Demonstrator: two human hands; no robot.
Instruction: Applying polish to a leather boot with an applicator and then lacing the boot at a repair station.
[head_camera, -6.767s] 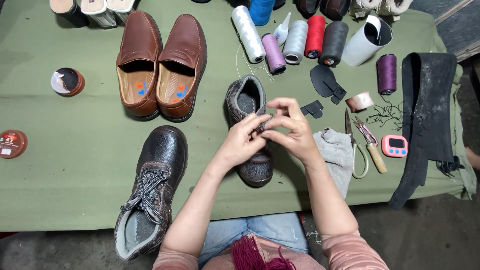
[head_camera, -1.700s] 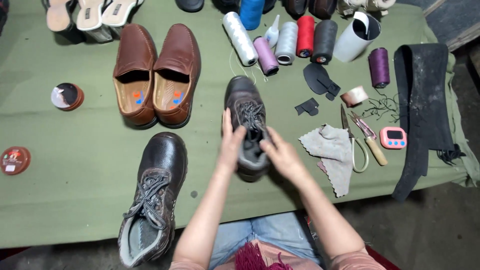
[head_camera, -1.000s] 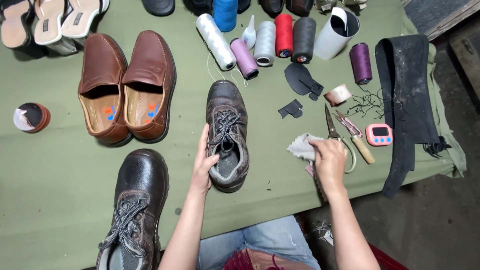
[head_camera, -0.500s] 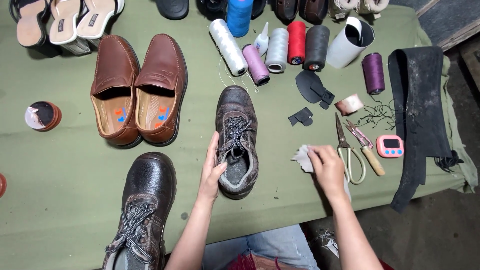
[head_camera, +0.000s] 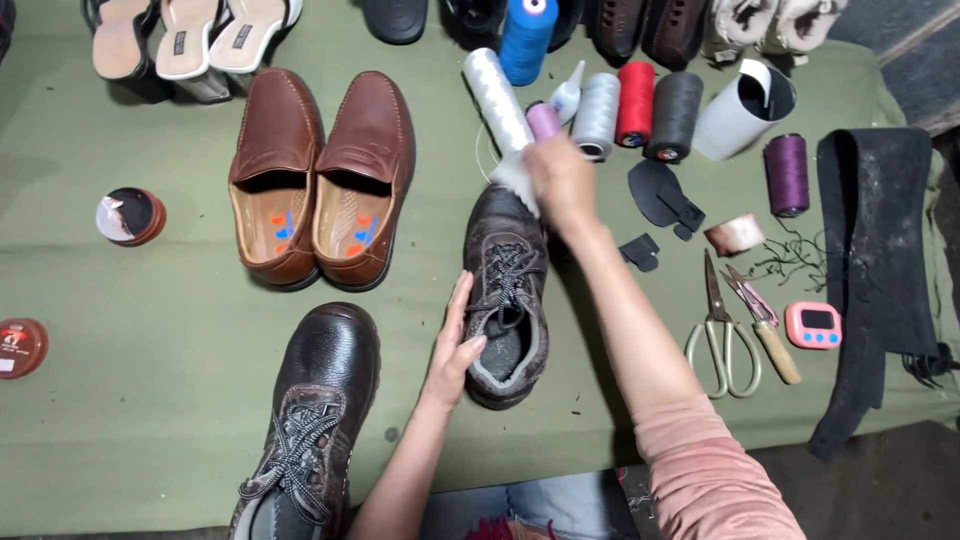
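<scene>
A green cloth covers the table under both hands and carries everything else. Far right of the right hand lies a long black strip, laid flat and out of the way. Left of the left hand stands a pair of brown loafers, and just below-left of it a glossy black boot, set aside with its toe pointing away. Between the hands sits the worn dark shoe, sole down, toe away from the person. The left hand lies open, fingers straight and together, flat against the shoe's left side near the heel, gripping nothing; it seems to brace the shoe so it will not slide. The right hand is closed around a pale cloth and presses it on the toe cap; the cloth is blurred, which suggests a rubbing stroke. Just beyond the right hand stands a row of thread spools, within easy reach, with a blue one behind them. Right of that hand lie black leather scraps and a purple spool; below-right of it, scissors, a wooden-handled tool and a small pink timer. Well left of the left hand sit two round tins.
</scene>
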